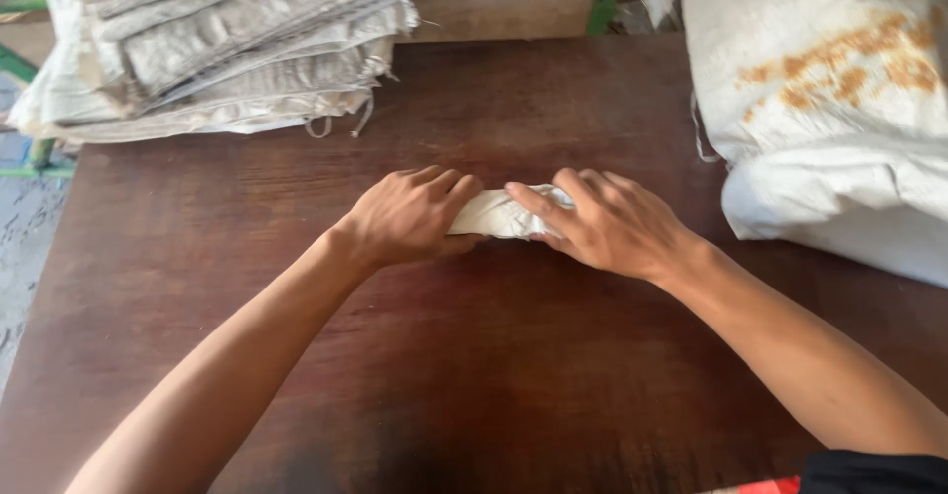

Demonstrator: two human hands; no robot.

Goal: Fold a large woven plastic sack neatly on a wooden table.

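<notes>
2 hands: left hand (407,219), right hand (607,225) pressing folded white sack (499,214) | table (474,375) centre | advice: press flat, edges aligned

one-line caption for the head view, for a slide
Both hands, left hand and right hand, press a small folded white sack on a dark wooden table, stacked sacks behind.

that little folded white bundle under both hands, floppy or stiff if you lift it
Probably floppy: the folded white bundle looks like thin woven sacking, like the stack of sacks. Likely light. It may spring open, since the left hand and right hand press it flat.
</notes>
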